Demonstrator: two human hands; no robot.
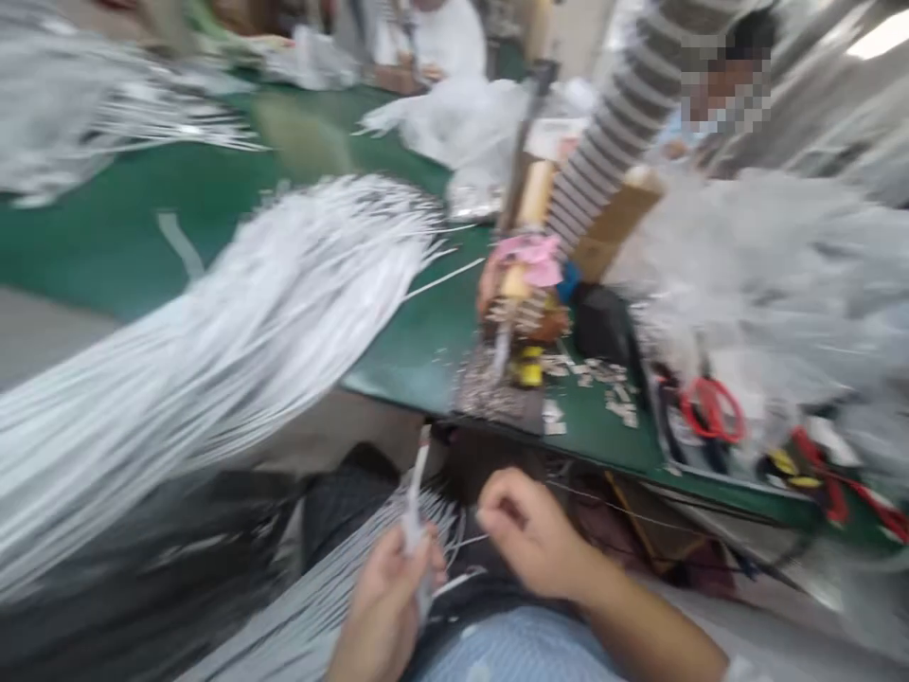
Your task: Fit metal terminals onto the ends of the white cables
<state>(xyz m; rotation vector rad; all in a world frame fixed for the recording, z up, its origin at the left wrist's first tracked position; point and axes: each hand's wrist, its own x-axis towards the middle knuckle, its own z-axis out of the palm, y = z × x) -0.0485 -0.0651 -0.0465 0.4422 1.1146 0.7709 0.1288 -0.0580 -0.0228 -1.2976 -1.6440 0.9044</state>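
My left hand (389, 597) is low in the view over my lap, fingers closed round a thin white strip (414, 502) that stands upright out of it. Several more white strips (333, 587) fan across my lap under that hand. My right hand (529, 530) sits just to the right, fingers curled in a loose pinch near the strips' ends; what it holds is too blurred to name. A big bundle of long white strips (234, 332) lies across the green table (418, 350) at the left. The whole view is smeared by motion.
A small fixture with pink and yellow parts (525, 303) stands at the table's near edge, small metal bits (603, 388) scattered beside it. Red-handled scissors (710, 407) lie in a tray at right. Clear plastic bags (767, 275) pile at right. Other people sit at the far side.
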